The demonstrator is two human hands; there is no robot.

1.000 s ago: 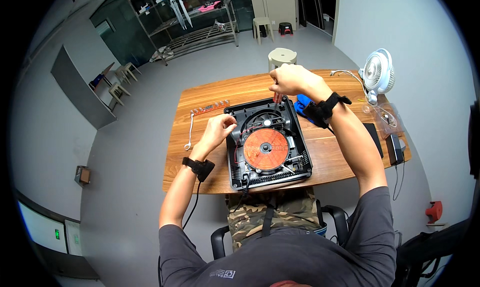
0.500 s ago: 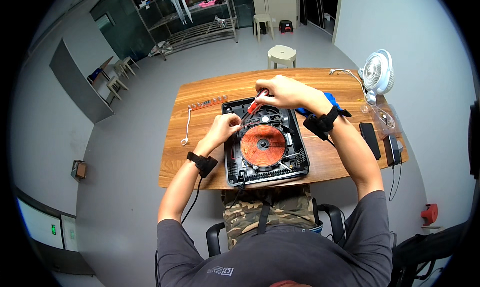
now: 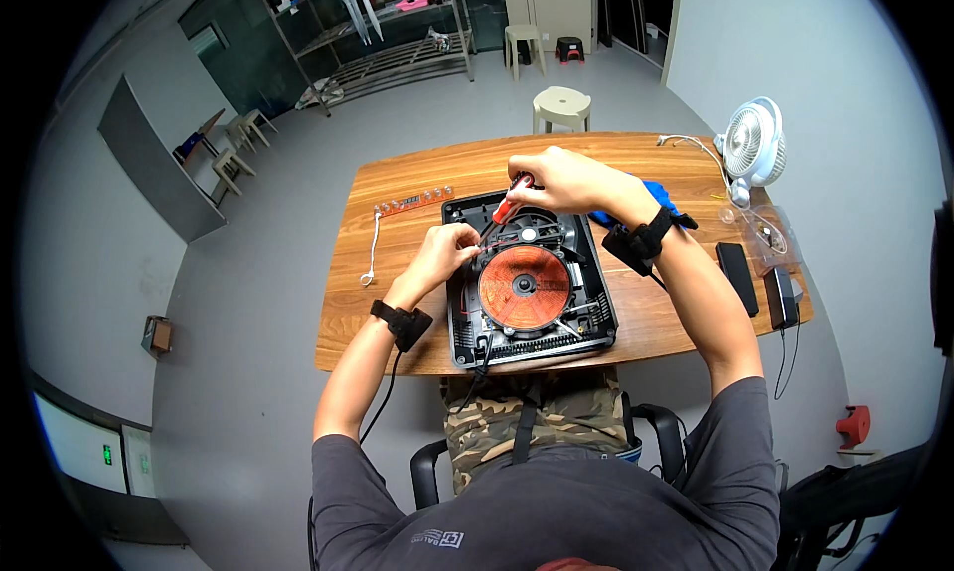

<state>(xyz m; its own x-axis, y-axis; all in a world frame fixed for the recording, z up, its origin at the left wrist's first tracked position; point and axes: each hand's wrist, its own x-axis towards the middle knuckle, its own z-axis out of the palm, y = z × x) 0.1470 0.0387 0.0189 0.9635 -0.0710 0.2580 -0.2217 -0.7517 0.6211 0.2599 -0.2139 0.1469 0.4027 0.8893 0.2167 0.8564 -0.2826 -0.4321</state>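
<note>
Right hand (image 3: 556, 178) closed round the red handle of a screwdriver (image 3: 505, 209), shaft angled down and left into the far-left part of the opened black appliance housing (image 3: 529, 278). Left hand (image 3: 444, 253) just beside, fingers pinched together at the housing's left inner edge, close to the screwdriver tip; what is pinched too small to tell. Black straps on both wrists.

Inside the housing: 1 round copper-coloured coil disc (image 3: 524, 288) at the middle, a black fan ring (image 3: 531, 234) behind it toward the far wall, thin wires running across the floor of the tray. Housing lying flat near the front edge of the wooden table (image 3: 358, 313), directly ahead of the seated person.

Left of it, a row of small screws or bits (image 3: 412, 202) and 1 slim metal wrench (image 3: 373, 252), well apart from the hands. Behind the right wrist, a blue object (image 3: 658, 195), partly hidden. Further right, a white desk fan (image 3: 750, 146), a clear plastic bag (image 3: 760, 228) with contents unclear, and 2 dark flat devices (image 3: 737, 266) at the table's right end.
</note>
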